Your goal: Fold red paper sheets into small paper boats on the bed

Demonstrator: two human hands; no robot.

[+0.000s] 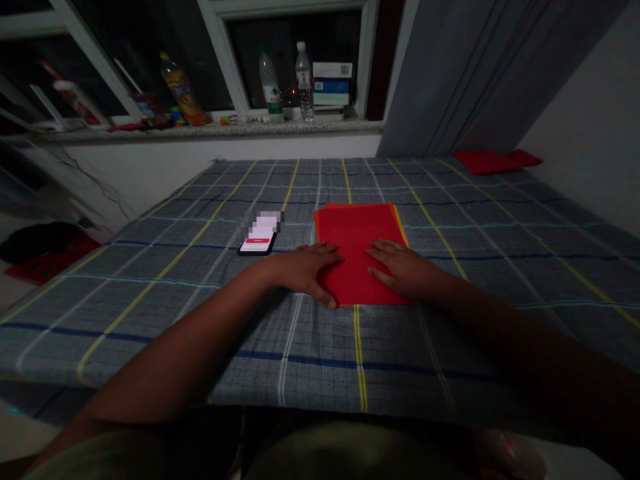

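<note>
A stack of coloured paper sheets [357,230], red on top with orange edges showing beneath, lies flat before me on the checked cloth. My left hand [310,267] rests on its left edge, fingers spread and thumb at the near left corner. On the right side of the stack lies my right hand [403,267], palm down with its fingers apart. Neither hand grips anything. To the left of the paper is a smartphone [259,237] with its screen lit and partly blurred out.
The grey checked cloth [320,360] covers the whole surface. At its far right corner lies a folded red item [493,162]. Several bottles, including a clear water bottle [304,83], and stacked boxes [331,87] stand on the windowsill [225,130]. A grey curtain [440,73] hangs at the right.
</note>
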